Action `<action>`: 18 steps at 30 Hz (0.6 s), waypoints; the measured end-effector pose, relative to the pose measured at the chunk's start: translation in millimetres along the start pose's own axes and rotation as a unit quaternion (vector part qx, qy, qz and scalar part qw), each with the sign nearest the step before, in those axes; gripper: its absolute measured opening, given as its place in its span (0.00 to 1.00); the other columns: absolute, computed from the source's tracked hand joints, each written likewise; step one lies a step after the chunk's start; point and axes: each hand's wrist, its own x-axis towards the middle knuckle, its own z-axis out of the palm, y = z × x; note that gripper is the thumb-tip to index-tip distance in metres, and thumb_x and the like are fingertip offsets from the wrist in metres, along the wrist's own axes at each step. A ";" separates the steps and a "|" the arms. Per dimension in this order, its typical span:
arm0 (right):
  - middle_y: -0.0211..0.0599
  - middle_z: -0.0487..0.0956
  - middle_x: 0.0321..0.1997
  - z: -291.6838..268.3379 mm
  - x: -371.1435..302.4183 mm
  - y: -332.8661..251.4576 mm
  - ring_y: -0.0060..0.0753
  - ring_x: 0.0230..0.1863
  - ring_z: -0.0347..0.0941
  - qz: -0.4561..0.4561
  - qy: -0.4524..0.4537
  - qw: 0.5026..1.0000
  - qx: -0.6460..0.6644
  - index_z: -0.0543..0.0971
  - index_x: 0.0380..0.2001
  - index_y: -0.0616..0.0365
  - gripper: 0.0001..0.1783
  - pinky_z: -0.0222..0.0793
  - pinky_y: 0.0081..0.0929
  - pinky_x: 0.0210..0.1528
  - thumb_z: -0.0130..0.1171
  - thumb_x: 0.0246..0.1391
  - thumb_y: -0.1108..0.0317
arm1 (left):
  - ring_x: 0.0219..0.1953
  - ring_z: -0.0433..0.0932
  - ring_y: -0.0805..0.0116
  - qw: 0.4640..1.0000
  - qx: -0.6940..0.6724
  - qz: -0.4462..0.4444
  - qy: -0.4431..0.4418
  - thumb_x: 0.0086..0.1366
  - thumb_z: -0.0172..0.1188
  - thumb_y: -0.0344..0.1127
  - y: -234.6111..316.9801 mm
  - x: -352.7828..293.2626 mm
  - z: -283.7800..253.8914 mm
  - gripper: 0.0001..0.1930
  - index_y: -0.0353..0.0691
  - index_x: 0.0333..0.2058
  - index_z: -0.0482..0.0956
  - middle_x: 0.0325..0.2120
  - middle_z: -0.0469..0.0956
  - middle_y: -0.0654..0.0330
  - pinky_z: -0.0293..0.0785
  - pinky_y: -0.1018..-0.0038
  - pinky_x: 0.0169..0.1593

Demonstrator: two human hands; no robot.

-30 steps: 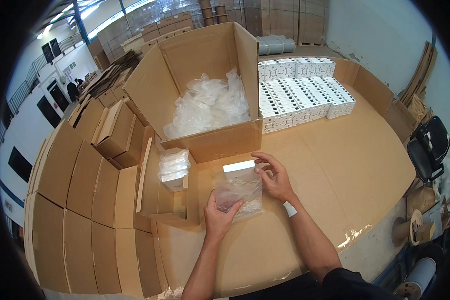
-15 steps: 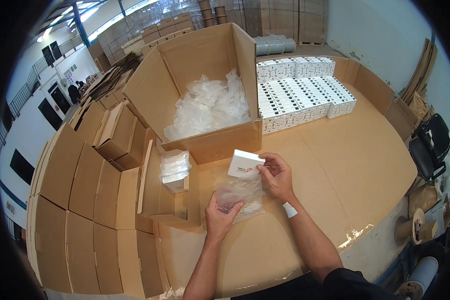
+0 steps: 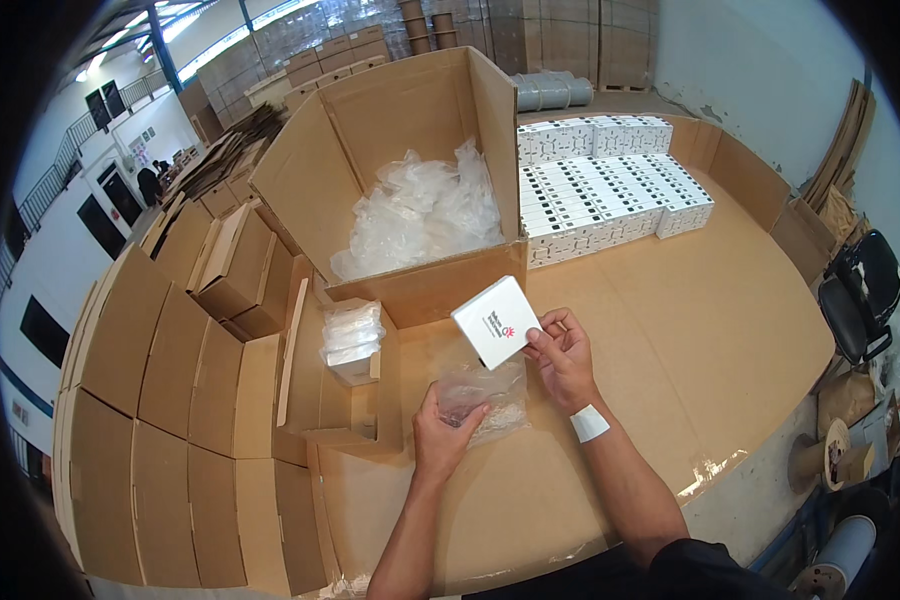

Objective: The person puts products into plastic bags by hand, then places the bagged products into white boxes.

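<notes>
Between the thumb and fingers of my right hand (image 3: 563, 358) is a flat white square box (image 3: 494, 322) with a small red logo. It is tilted, its lower corner close above a clear plastic bag (image 3: 490, 400). My left hand (image 3: 444, 432) pinches that bag by its left side, over the cardboard-covered table (image 3: 660, 370). Left of my hands, several bag-wrapped white boxes (image 3: 352, 343) stand in a row inside an open cardboard carton (image 3: 338, 422). Beyond my hands, a large open cardboard bin (image 3: 425, 288) holds a heap of clear plastic bags (image 3: 420, 215).
Stacked white boxes (image 3: 610, 195) with dark squares fill the table's far right. Brown cartons (image 3: 160, 440) are piled along the left. A black chair (image 3: 860, 295) and a cable spool (image 3: 820, 455) stand past the table's right edge. A low cardboard wall (image 3: 750, 180) edges the far right corner.
My right hand has raised and turned the white box, so its face shows more fully and it sits higher above the bag. My left hand stays nearly in place with the bag.
</notes>
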 end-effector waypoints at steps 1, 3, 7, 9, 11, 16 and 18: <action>0.35 0.80 0.42 -0.2 0.0 1.1 0.31 0.48 0.80 0.001 -0.001 1.000 0.000 0.69 0.42 0.54 0.11 0.78 0.34 0.52 0.61 0.62 0.77 | 0.43 0.85 0.67 1.000 -0.005 -0.008 -0.001 0.57 0.75 0.31 0.9 -0.3 -0.5 0.24 0.34 0.50 0.77 0.40 0.85 0.53 0.79 0.71 0.47; 0.33 0.80 0.41 -1.2 0.2 2.6 0.27 0.45 0.79 0.000 -0.003 0.999 -0.033 0.70 0.42 0.54 0.11 0.76 0.28 0.49 0.62 0.62 0.76 | 0.43 0.85 0.67 1.000 -0.002 0.002 0.006 0.57 0.75 0.31 -7.3 1.2 -1.2 0.24 0.34 0.50 0.77 0.40 0.85 0.53 0.79 0.70 0.48; 0.32 0.80 0.40 0.4 -1.0 0.7 0.23 0.43 0.77 0.000 -0.001 0.998 -0.057 0.70 0.43 0.54 0.11 0.73 0.25 0.47 0.62 0.62 0.75 | 0.43 0.85 0.66 1.000 -0.016 0.015 0.008 0.57 0.75 0.32 -16.4 2.1 -1.4 0.24 0.33 0.49 0.77 0.40 0.85 0.53 0.79 0.70 0.48; 0.32 0.80 0.40 2.6 -1.4 -0.4 0.22 0.42 0.76 -0.001 0.001 0.998 -0.065 0.70 0.43 0.54 0.11 0.71 0.24 0.46 0.62 0.62 0.75 | 0.43 0.85 0.66 1.000 0.002 0.017 0.009 0.57 0.75 0.32 -15.8 2.1 -2.1 0.23 0.33 0.49 0.77 0.40 0.85 0.53 0.79 0.70 0.48; 0.32 0.80 0.40 1.4 -1.7 -0.5 0.22 0.43 0.76 -0.002 -0.001 0.998 -0.069 0.70 0.43 0.54 0.11 0.71 0.24 0.47 0.62 0.62 0.75 | 0.43 0.84 0.66 1.000 0.019 0.020 0.008 0.56 0.76 0.32 -12.7 1.6 -1.7 0.23 0.32 0.48 0.77 0.40 0.85 0.53 0.79 0.70 0.48; 0.34 0.80 0.42 -0.9 -1.1 1.7 0.24 0.45 0.76 -0.008 -0.009 0.997 -0.078 0.70 0.44 0.55 0.11 0.71 0.25 0.50 0.62 0.62 0.74 | 0.43 0.84 0.67 1.000 0.018 0.016 0.008 0.57 0.75 0.32 -8.0 1.5 -1.1 0.23 0.31 0.47 0.76 0.40 0.85 0.53 0.79 0.70 0.48; 0.34 0.80 0.43 -1.5 -1.2 1.8 0.23 0.47 0.75 -0.008 -0.019 0.997 -0.077 0.71 0.44 0.55 0.11 0.70 0.25 0.50 0.62 0.63 0.75 | 0.43 0.84 0.67 1.000 0.018 0.018 0.012 0.57 0.75 0.31 -3.1 -0.1 0.4 0.23 0.30 0.47 0.76 0.40 0.85 0.53 0.79 0.70 0.48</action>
